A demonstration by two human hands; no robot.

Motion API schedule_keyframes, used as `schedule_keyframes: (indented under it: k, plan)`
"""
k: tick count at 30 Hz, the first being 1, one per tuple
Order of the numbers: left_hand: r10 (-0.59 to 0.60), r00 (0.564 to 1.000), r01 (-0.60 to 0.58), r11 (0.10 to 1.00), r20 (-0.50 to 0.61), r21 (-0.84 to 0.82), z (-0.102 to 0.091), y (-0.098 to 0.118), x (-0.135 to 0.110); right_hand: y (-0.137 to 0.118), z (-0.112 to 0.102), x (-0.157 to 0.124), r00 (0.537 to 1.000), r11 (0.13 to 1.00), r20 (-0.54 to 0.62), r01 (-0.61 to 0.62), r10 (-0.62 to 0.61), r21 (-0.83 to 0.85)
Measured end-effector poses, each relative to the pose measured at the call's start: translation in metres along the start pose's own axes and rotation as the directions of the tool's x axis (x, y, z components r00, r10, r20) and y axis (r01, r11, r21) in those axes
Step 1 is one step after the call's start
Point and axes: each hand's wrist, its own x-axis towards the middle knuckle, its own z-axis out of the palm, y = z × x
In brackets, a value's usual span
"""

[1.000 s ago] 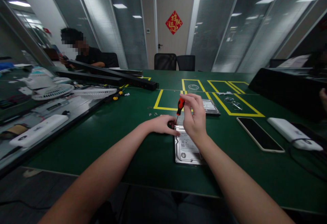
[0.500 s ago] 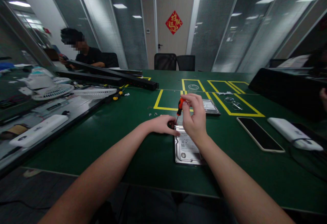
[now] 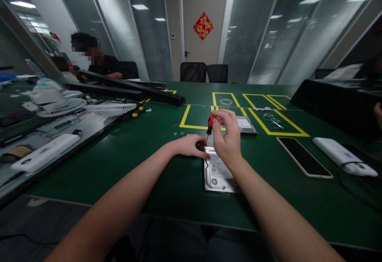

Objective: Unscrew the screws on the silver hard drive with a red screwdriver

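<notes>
A silver hard drive (image 3: 219, 174) with a white label lies flat on the green table near its front edge. My right hand (image 3: 228, 134) is closed around the handle of a red and black screwdriver (image 3: 210, 124). The screwdriver is nearly upright, leaning slightly, with its tip down at the drive's far left corner. At that corner my left hand (image 3: 192, 145) curls round the drive's edge, its thumb resting on the top face. The left fingertips are partly hidden next to the screwdriver shaft. My right hand and forearm cover the drive's right part.
Beyond my hands lies a second hard drive (image 3: 247, 126). Tiny screws (image 3: 179, 133) are scattered left of it. A phone (image 3: 303, 157) and a white power strip (image 3: 343, 156) sit to the right. Fan parts (image 3: 64, 104) and long black bars (image 3: 128, 88) crowd the left, where another person (image 3: 104, 65) sits.
Both hands, the screwdriver and the hard drive keep almost the same place. The seated person's head has shifted slightly.
</notes>
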Motion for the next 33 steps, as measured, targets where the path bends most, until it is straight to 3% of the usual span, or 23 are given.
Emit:
schedule_keyframes:
  k: [33]
  plan:
    - [-0.012, 1.0, 0.013, 0.999, 0.002, -0.046, 0.0004, -0.0006, 0.0005, 0.0001, 0.0023, -0.0003, 0.996, 0.999, 0.089, -0.02, 0.018, 0.025]
